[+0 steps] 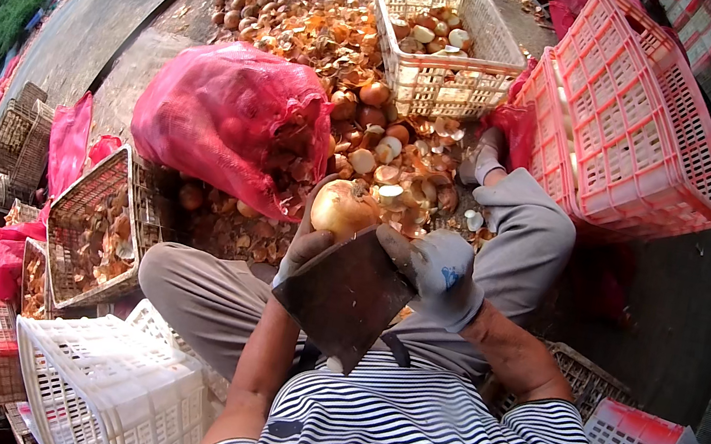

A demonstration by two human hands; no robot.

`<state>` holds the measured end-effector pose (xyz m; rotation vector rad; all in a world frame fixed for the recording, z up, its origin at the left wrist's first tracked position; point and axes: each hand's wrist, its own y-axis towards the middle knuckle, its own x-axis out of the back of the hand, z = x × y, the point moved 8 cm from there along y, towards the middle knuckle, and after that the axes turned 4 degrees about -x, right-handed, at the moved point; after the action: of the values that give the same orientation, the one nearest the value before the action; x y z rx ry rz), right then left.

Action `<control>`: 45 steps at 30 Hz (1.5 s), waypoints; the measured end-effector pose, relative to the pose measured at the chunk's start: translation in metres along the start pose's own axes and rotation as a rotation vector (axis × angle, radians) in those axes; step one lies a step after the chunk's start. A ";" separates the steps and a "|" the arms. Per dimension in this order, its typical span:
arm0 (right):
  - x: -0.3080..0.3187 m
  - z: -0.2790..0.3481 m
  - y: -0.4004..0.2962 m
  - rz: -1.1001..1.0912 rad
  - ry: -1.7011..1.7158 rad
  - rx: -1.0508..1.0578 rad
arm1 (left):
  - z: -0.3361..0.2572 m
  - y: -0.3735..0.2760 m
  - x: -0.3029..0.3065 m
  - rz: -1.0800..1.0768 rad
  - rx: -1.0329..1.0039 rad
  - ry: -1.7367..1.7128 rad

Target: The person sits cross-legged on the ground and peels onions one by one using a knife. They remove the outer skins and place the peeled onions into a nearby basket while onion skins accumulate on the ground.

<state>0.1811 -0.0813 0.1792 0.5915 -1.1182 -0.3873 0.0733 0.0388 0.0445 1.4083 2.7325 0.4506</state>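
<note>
My left hand (pixel 305 247), in a soiled grey glove, holds a large yellow onion (pixel 345 210) from its left side, its dry top facing up. My right hand (pixel 446 272), gloved in grey with a blue mark, grips a broad dark metal blade (pixel 347 295), probably a cleaver; its handle is hidden in the fist. The blade's upper edge lies close against the onion's lower side; whether it cuts in cannot be told. Just beyond the hands, peeled and unpeeled onions (pixel 363 161) lie among loose skins (pixel 427 192).
A red mesh sack (pixel 233 110) spills skins at the left front. A cream plastic crate (pixel 448 68) of onions stands ahead, with stacked pink crates (pixel 632 127) on the right. At the left are a crate of peelings (pixel 68 230) and a white crate (pixel 109 385). My folded legs flank the hands.
</note>
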 end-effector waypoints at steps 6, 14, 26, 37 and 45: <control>-0.044 -0.036 -0.016 0.212 -0.266 -0.165 | -0.008 -0.001 -0.009 0.088 -0.207 0.448; -0.098 -0.140 -0.070 0.370 -0.332 -0.603 | -0.001 -0.002 -0.021 -0.178 0.360 -1.024; -0.114 -0.046 -0.080 -0.177 1.119 -1.168 | 0.051 0.011 -0.028 -0.480 0.310 -1.460; -0.133 -0.075 -0.116 -0.182 1.403 -1.585 | 0.056 0.118 -0.016 -0.241 0.430 -1.465; -0.186 -0.091 -0.171 -0.240 1.409 -1.719 | 0.070 0.236 0.003 -0.186 0.210 -0.955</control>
<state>0.1913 -0.0877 -0.0892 -0.5839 0.7915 -0.7654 0.2697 0.1869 0.0412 0.9880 2.0886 -0.4336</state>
